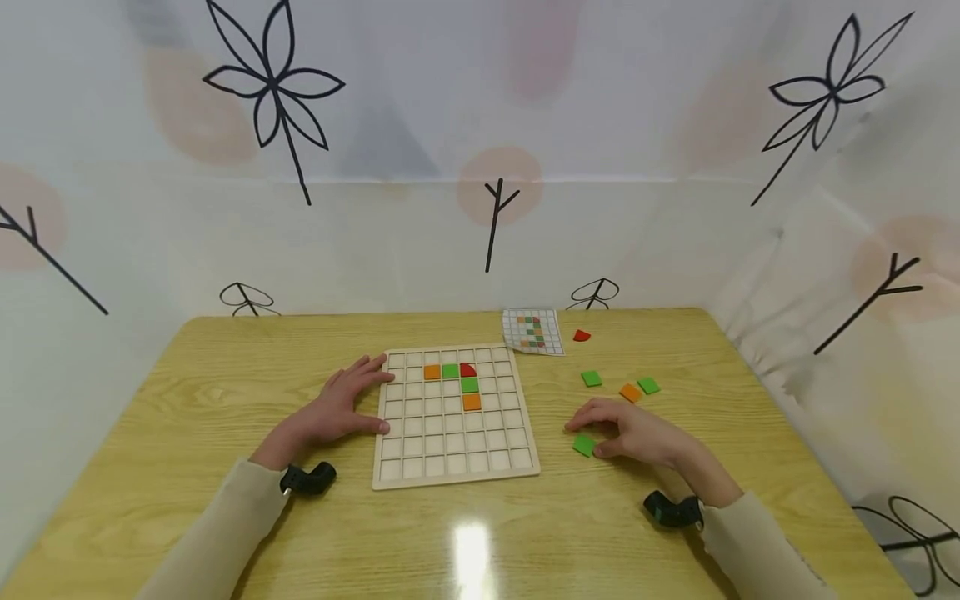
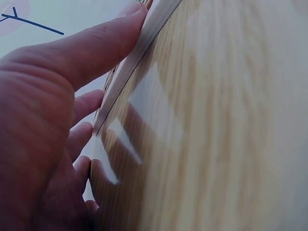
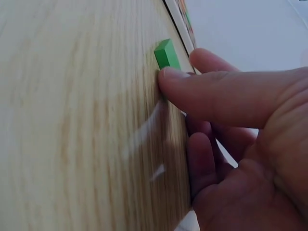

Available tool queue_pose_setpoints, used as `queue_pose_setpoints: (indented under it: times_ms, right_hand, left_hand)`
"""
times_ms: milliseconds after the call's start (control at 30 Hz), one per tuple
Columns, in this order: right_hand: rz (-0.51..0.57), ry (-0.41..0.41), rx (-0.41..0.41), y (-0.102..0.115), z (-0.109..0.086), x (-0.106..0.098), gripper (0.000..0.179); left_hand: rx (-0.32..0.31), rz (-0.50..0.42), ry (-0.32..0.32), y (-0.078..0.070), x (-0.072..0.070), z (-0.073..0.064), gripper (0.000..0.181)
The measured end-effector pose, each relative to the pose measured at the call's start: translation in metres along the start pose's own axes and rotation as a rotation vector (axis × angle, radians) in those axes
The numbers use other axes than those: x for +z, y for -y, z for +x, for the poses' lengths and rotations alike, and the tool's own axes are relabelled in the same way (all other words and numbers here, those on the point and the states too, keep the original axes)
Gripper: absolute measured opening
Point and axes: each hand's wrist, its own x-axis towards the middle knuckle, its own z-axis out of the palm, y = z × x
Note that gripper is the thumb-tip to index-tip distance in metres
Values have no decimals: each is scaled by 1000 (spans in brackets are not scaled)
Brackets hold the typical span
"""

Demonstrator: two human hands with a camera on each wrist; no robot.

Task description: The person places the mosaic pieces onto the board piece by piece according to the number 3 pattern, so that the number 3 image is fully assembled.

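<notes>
The left hand [image 1: 339, 408] rests at the left edge of a pale wooden grid board [image 1: 457, 482], its thumb and fingers spread and touching the rim. In the left wrist view, the thumb [image 2: 106, 41] lies against the board's side. Five squares of the grid hold orange, green and red tiles, including a red quarter-round tile [image 1: 467, 370]. Right of the board, the right hand [image 1: 637, 432] reaches over a green square tile [image 1: 583, 446] on the table. Its thumb meets the tile's edge in the right wrist view, while the index finger appears apart from it.
Beyond the right hand lie a green tile [image 1: 592, 379], an orange tile [image 1: 630, 392], another green tile [image 1: 648, 386] and a red quarter-round tile [image 1: 582, 336]. A printed pattern card [image 1: 552, 342] touches the board's far right corner. A patterned cloth [image 1: 390, 250] stands behind the wooden table [image 1: 300, 533].
</notes>
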Motion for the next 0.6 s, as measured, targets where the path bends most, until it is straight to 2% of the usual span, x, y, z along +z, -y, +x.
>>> queue_pose_setpoints:
  times_ms: [300, 600]
  right_hand:
    - [0, -19, -17, 1, 3, 4, 35]
    - [-123, -75, 32, 6, 10, 10, 33]
  left_hand:
    - [0, -9, -4, -1, 0, -1, 77]
    - [2, 5, -7, -2, 0, -1, 77]
